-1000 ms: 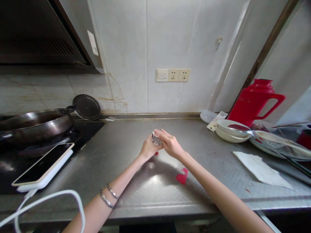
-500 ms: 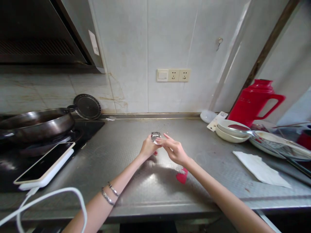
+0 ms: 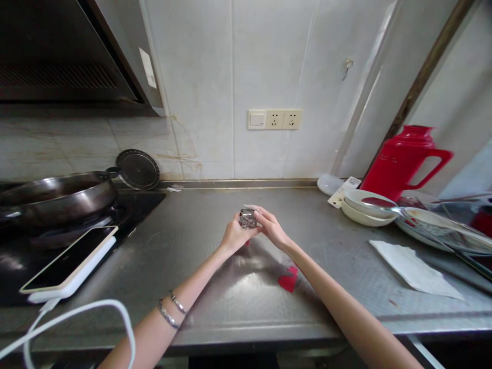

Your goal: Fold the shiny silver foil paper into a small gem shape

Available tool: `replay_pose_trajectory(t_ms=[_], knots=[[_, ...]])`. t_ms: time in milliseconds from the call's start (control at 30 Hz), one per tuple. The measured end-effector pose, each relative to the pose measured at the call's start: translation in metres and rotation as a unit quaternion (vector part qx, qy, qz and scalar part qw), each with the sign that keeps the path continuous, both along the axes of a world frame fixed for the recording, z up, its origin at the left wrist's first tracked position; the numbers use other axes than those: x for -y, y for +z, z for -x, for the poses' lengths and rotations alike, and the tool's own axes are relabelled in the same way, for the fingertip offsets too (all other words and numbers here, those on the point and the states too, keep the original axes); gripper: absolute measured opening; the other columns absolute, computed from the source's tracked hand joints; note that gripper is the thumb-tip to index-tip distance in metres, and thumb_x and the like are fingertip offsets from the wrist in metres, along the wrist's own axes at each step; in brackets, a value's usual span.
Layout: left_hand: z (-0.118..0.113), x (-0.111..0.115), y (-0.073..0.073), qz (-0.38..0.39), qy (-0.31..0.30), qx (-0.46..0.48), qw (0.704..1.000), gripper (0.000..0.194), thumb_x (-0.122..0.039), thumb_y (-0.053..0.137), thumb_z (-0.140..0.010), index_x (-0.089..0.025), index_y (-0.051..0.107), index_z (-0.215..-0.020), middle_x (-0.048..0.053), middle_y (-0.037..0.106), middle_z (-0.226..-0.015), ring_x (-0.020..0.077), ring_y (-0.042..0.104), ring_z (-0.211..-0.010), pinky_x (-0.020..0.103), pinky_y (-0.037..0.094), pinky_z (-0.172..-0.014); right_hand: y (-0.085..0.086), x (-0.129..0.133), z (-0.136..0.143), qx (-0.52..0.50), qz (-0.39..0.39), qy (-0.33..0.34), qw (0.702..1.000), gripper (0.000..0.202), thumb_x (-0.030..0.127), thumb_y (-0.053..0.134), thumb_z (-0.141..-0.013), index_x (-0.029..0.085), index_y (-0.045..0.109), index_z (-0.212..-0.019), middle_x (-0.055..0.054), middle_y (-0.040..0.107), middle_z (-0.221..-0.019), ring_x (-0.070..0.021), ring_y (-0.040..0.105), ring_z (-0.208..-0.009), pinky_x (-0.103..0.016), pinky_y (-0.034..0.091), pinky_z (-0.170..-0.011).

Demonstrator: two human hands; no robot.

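Holding foil wad (image 3: 248, 219) (both hands (image 3: 234, 237)).

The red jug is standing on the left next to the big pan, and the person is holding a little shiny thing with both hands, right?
Not quite. The head view shows the red jug on the right, behind the stacked bowls, far from the big pan. The left hand and right hand do hold the little shiny thing.

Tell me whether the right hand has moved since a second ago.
Yes. The right hand slid slightly back toward the wall socket.
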State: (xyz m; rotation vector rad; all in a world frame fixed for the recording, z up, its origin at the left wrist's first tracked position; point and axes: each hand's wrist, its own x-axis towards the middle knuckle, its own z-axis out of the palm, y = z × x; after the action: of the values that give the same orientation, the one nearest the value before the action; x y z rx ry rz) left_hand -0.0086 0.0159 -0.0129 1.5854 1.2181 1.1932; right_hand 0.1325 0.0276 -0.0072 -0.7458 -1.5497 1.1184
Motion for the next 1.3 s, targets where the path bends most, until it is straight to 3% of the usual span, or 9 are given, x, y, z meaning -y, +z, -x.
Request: replay_pose_trajectory(t_ms=[233, 300, 367, 433, 500, 800, 1033, 1167, 1300], knots=[[0.001, -0.004, -0.004, 0.000, -0.043, -0.004, 0.999, 0.055, -0.036, 0.075, -0.068, -0.018, 0.054, -0.115, 0.003, 0.069, -0.085, 0.0080, 0.057, -0.046, 0.018, 0.046, -0.041, 0.007, 0.010, -0.005, 0.009, 0.005, 0.024, 1.000, 0.054, 0.036, 0.071, -0.073, 0.023, 0.056, -0.123, -0.006, 0.064, -0.120, -0.0226, 0.061, -0.110, -0.039, 0.047, -0.098], [0.003, -0.005, -0.004, 0.007, -0.069, 0.005, 0.998, 0.073, -0.035, 0.077, -0.066, -0.019, 0.044, -0.128, 0.006, 0.069, -0.094, 0.0110, 0.062, -0.056, 0.022, 0.052, -0.050, 0.008, 0.011, -0.005, 0.015, 0.007, 0.008, 1.000, 0.050, 0.038, 0.070, -0.073, 0.022, 0.059, -0.119, -0.006, 0.067, -0.115, -0.0225, 0.063, -0.105, -0.038, 0.049, -0.094], [0.005, -0.004, -0.003, -0.004, -0.090, 0.009, 0.996, 0.105, -0.031, 0.083, -0.057, -0.020, 0.024, -0.143, 0.011, 0.066, -0.109, 0.0172, 0.068, -0.081, 0.030, 0.056, -0.073, 0.009, 0.011, -0.007, 0.010, 0.024, 0.000, 1.000, 0.045, 0.041, 0.069, -0.074, 0.021, 0.062, -0.113, -0.006, 0.069, -0.108, -0.0223, 0.065, -0.099, -0.038, 0.053, -0.087], [0.006, -0.003, -0.002, -0.029, -0.105, -0.004, 0.994, 0.131, -0.027, 0.088, -0.047, -0.020, 0.005, -0.148, 0.016, 0.057, -0.126, 0.0228, 0.061, -0.109, 0.038, 0.047, -0.096, 0.009, 0.010, -0.008, -0.002, 0.055, 0.004, 0.998, 0.042, 0.044, 0.068, -0.074, 0.020, 0.063, -0.109, -0.006, 0.070, -0.103, -0.0219, 0.067, -0.093, -0.036, 0.056, -0.079], [0.007, -0.002, -0.001, -0.053, -0.120, -0.015, 0.991, 0.138, -0.026, 0.089, -0.043, -0.021, -0.001, -0.148, 0.018, 0.049, -0.135, 0.0256, 0.052, -0.121, 0.043, 0.038, -0.105, 0.009, 0.010, -0.009, -0.011, 0.083, 0.011, 0.996, 0.040, 0.047, 0.067, -0.075, 0.019, 0.064, -0.104, -0.006, 0.070, -0.099, -0.0214, 0.068, -0.088, -0.035, 0.058, -0.073], [0.005, 0.000, -0.002, -0.134, -0.057, -0.057, 0.988, 0.093, -0.029, 0.084, -0.056, -0.020, 0.034, -0.134, 0.013, 0.060, -0.122, 0.0246, 0.059, -0.110, 0.039, 0.043, -0.098, -0.001, -0.002, -0.010, -0.039, 0.112, -0.013, 0.993, 0.047, 0.058, 0.048, -0.085, 0.017, 0.063, -0.100, -0.009, 0.070, -0.095, -0.0199, 0.068, -0.073, -0.031, 0.058, -0.056], [0.001, 0.001, -0.004, -0.129, -0.043, -0.053, 0.989, 0.076, -0.036, 0.083, -0.056, -0.018, 0.046, -0.120, 0.009, 0.066, -0.108, 0.0208, 0.064, -0.096, 0.030, 0.048, -0.085, -0.003, -0.003, -0.012, 0.108, -0.091, -0.187, 0.972, 0.044, 0.055, 0.047, -0.086, 0.018, 0.067, -0.074, -0.001, 0.066, -0.069, -0.0182, 0.063, -0.073, -0.029, 0.054, -0.069], [-0.001, 0.003, -0.003, -0.118, -0.037, -0.064, 0.990, 0.073, -0.037, 0.082, -0.058, -0.018, 0.049, -0.120, 0.007, 0.068, -0.103, 0.0199, 0.065, -0.091, 0.028, 0.049, -0.081, 0.003, 0.008, -0.008, 0.094, -0.103, -0.171, 0.975, 0.041, 0.050, 0.044, -0.090, 0.020, 0.072, -0.089, -0.003, 0.073, -0.093, -0.0232, 0.065, -0.096, -0.035, 0.050, -0.088], [-0.001, 0.003, -0.003, -0.113, -0.029, -0.083, 0.990, 0.068, -0.041, 0.080, -0.060, -0.019, 0.052, -0.119, 0.005, 0.069, -0.097, 0.0188, 0.065, -0.083, 0.027, 0.049, -0.073, 0.004, 0.016, -0.006, 0.070, -0.135, -0.146, 0.977, 0.037, 0.047, 0.045, -0.092, 0.025, 0.069, -0.109, -0.004, 0.065, -0.121, -0.0248, 0.054, -0.122, -0.045, 0.035, -0.109]])
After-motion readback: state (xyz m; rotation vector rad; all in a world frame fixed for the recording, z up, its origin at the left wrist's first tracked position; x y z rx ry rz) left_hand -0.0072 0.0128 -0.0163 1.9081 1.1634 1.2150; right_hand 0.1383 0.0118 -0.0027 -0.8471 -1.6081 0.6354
